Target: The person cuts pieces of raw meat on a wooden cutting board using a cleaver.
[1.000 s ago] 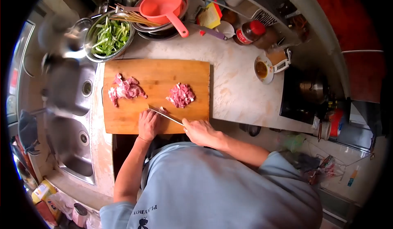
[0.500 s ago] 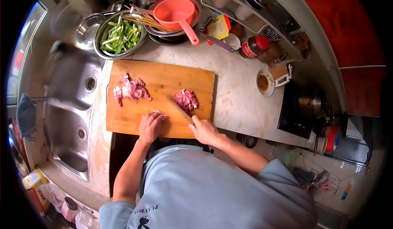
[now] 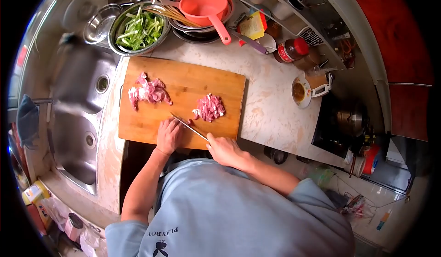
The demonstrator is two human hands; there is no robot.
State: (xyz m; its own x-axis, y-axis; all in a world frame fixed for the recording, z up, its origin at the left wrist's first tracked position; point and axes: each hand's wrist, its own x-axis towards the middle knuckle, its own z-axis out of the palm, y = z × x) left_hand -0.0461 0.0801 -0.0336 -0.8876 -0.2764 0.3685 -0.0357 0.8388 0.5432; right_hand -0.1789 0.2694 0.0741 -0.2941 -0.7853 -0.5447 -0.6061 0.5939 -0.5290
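On the wooden cutting board (image 3: 183, 84), my right hand (image 3: 224, 150) is closed round the handle of a kitchen knife (image 3: 195, 130). Its blade slants up and left, close beside the fingertips of my left hand (image 3: 169, 135). Those fingers are curled down and pressed on a piece of meat, mostly hidden beneath them and the blade. A heap of small chopped meat (image 3: 209, 107) lies to the right of the knife. Farther left on the board rests a pile of larger raw meat pieces (image 3: 149, 91).
Behind the board stand a bowl of cut greens (image 3: 140, 32) and stacked bowls under a red plastic strainer (image 3: 204, 6). A purple-handled knife (image 3: 252, 43), a red-lidded jar (image 3: 294, 50) and a sauce dish (image 3: 301, 91) are right. A double sink (image 3: 76, 124) lies left.
The knife has shifted left and down, bringing its blade nearer my left fingertips. My left hand stays about where it was. The camera view has tilted slightly.
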